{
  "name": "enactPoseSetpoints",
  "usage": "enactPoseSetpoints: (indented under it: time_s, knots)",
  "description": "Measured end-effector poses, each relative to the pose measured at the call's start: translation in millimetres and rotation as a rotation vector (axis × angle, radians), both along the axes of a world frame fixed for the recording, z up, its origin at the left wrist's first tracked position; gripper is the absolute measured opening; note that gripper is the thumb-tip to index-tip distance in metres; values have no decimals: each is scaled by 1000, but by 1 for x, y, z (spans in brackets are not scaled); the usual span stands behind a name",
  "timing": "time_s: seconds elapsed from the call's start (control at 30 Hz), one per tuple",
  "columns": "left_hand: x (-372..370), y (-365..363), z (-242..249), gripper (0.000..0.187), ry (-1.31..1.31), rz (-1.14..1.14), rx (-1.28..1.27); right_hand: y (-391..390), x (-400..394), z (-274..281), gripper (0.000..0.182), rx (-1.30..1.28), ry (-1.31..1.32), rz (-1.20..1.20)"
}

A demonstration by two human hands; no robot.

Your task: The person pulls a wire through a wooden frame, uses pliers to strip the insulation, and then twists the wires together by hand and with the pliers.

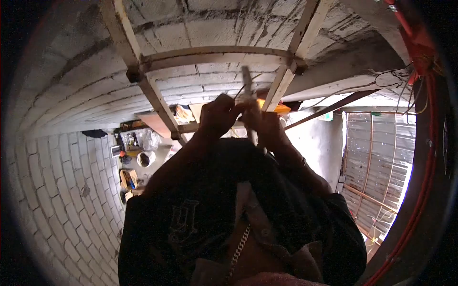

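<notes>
My left hand (219, 114) is closed in a pinch in front of my chest, its fingers touching or very near my right hand. A thin dark wire (242, 89) rises from the left fingertips. My right hand (262, 123) is wrapped round a slim pale grey tube (246, 78), which stands roughly lengthwise and sticks out past the fingers. Shadow and blur hide the exact contact between the fingers, the wire and the tube.
A wooden ladder (214, 56) stands directly before me against a white block wall (81, 181). Far below are a white bucket (145, 158), plastic bags (149, 140) and boxes (128, 178). Red conduit (424, 186) and loose wires (389, 78) run along the right, near corrugated sheeting (377, 152).
</notes>
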State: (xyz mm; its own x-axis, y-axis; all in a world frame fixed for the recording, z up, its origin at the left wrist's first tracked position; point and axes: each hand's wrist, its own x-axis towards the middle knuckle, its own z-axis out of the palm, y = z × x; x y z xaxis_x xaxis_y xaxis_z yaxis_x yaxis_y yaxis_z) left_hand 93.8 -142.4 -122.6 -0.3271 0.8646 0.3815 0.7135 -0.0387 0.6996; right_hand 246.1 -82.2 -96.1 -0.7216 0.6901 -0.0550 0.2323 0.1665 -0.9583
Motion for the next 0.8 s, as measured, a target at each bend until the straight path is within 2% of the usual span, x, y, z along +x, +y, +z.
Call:
enactPoseSetpoints:
  time_s: [0.03, 0.07, 0.13, 0.17, 0.2, 0.27, 0.3, 0.33, 0.4, 0.43, 0.47, 0.53, 0.57, 0.7, 0.77, 0.8]
  knots:
    - [13, 3, 0, 34, -364, 79, -94, -1, 6, -4, 24, 255, -141, 48]
    - [19, 5, 6, 32, -402, 95, -50, 2, 5, 7, 23, 522, -280, 92]
    - [6, 1, 17, 31, -431, 8, -69, 2, 3, 18, 22, 418, -260, 89]
    - [-6, -1, 11, 28, -347, -68, -102, 5, -3, 20, 22, 323, -216, 71]
    - [-18, -5, 7, 23, -254, -104, -204, 8, -6, 15, 19, 398, -289, 92]
    - [-26, -10, 10, 20, -369, -160, -205, 21, 0, 14, 18, 493, -356, 190]
    - [-32, -10, 9, 20, 31, -276, -47, 20, 4, 16, 17, 452, -201, 56]
    - [-31, -12, 21, 20, 31, -276, -48, 16, 3, 28, 17, 450, -202, 57]
    - [-30, -20, 60, 21, -395, -213, -391, 7, 2, 43, 17, 217, -184, -98]
    - [-31, -26, 65, 22, -405, -237, -309, 4, 3, 42, 23, 337, -160, -18]
    - [-32, -31, 73, 22, -403, -238, -314, -4, 2, 55, 30, 141, -241, -98]
    - [-33, -35, 86, 20, -383, -265, -207, -15, 3, 49, 32, 58, -168, -131]
    - [-33, -35, 86, 19, -360, -260, -180, -15, 6, 41, 31, 152, -53, -114]
    - [-31, -33, 96, 17, -304, -217, -132, -15, 6, 48, 27, 271, -33, -109]
    - [-29, -34, 99, 13, -246, -93, 43, -15, 4, 55, 23, 353, 34, -110]
    - [-48, -41, 95, 13, -245, -98, 41, -8, 19, 31, 22, 402, 20, -116]
